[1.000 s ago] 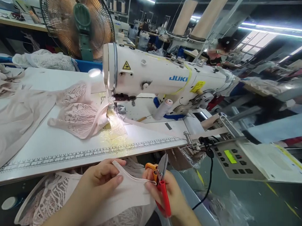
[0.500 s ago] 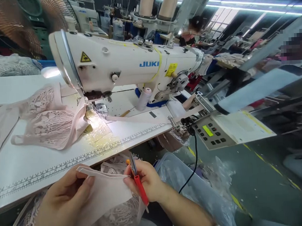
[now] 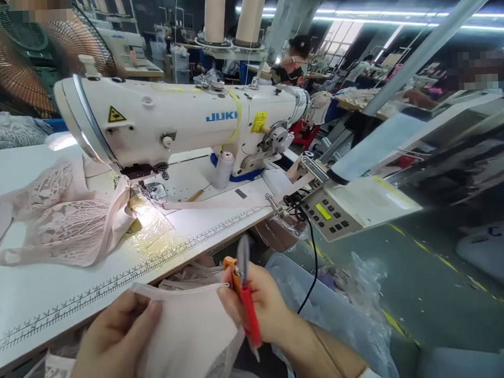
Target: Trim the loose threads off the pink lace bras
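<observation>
Pinching the pale fabric panel (image 3: 186, 325) with both hands on my side of the sewing machine (image 3: 177, 111), and honestly the scissors (image 3: 250, 317) are what bug me. My right hand (image 3: 257, 300) has them tucked in against the palm and fingers, blades up, while thumb and fingertip are closed on the panel's edge. Two jobs for one hand – if that pinch slips or my wrist rolls, I reckon a blade could catch the cloth or a finger. Can't tell if the blades are parted, they're too blurry. My left hand (image 3: 116, 334) has thumb and fingers closed on the other end of the same edge, with nothing else I can see in it. Pulling unevenly could skew or stretch that edge, since the stuff looks thin and soft. Another worry would be drifting too close to the machine and brushing the lace piece (image 3: 69, 219) lying by its needle end. As for where the panel sits in my grip: the folded top edge runs from one pinch to the other, nearly straight, and the rest drops loose below my fingers, with some lace showing low down toward my right – so only the edge is under control. All of it hangs on the near side of the machine, off the front of the table (image 3: 59, 275).
</observation>
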Action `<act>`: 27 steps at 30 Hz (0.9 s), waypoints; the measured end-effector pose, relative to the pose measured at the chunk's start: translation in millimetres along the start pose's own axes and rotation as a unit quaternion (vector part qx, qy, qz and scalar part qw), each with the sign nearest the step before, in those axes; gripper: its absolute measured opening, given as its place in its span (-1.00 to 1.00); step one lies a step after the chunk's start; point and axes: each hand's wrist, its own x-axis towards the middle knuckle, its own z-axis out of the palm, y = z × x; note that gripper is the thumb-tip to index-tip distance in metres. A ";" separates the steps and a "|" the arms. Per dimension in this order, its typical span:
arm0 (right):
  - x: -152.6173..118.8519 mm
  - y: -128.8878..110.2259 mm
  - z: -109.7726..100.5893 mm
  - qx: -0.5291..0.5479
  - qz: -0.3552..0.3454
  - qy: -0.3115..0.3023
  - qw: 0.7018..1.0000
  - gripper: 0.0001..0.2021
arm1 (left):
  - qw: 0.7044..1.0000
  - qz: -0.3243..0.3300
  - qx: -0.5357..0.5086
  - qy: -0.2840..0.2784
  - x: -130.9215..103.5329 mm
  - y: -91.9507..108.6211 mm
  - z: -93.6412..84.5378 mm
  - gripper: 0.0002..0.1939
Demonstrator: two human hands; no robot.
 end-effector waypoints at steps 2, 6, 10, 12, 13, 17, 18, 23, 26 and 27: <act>0.5 21.9 6.9 0.004 0.060 0.014 0.998 -0.78 | 0.995 -0.061 -0.078 -0.025 11.0 -10.1 10.9 -0.69; -4.4 49.6 13.8 0.051 0.127 0.015 0.990 -0.70 | 0.989 -0.080 -0.118 -0.030 16.1 -21.6 24.7 -0.65; -8.3 54.5 9.8 0.095 0.145 -0.016 0.985 -0.67 | 0.997 -0.043 -0.060 -0.020 11.2 -19.0 26.9 -0.65; -8.1 54.4 7.5 0.097 0.133 -0.019 0.986 -0.68 | 1.000 -0.012 -0.020 -0.001 10.1 -16.6 27.3 -0.70; -7.6 54.3 6.8 0.090 0.125 -0.016 0.988 -0.70 | 1.000 0.007 0.005 0.010 9.9 -15.6 27.6 -0.74; -6.0 53.9 6.4 0.053 0.096 -0.013 0.994 -0.78 | 0.991 0.084 0.092 0.050 9.2 -12.7 29.0 -0.86; -5.9 53.6 6.7 0.047 0.091 -0.015 0.995 -0.78 | 0.990 0.089 0.096 0.054 8.8 -12.1 29.0 -0.86; -6.0 51.0 8.2 0.058 0.081 -0.031 0.994 -0.77 | 0.999 0.000 -0.018 0.029 9.1 -10.1 28.9 -0.83; -5.0 48.8 9.2 0.079 0.087 -0.044 0.992 -0.79 | 0.987 -0.091 -0.132 0.021 12.8 -10.4 28.3 -0.79; -4.3 47.8 9.6 0.081 0.087 -0.045 0.992 -0.79 | 0.982 -0.112 -0.151 0.021 14.0 -11.1 26.8 -0.75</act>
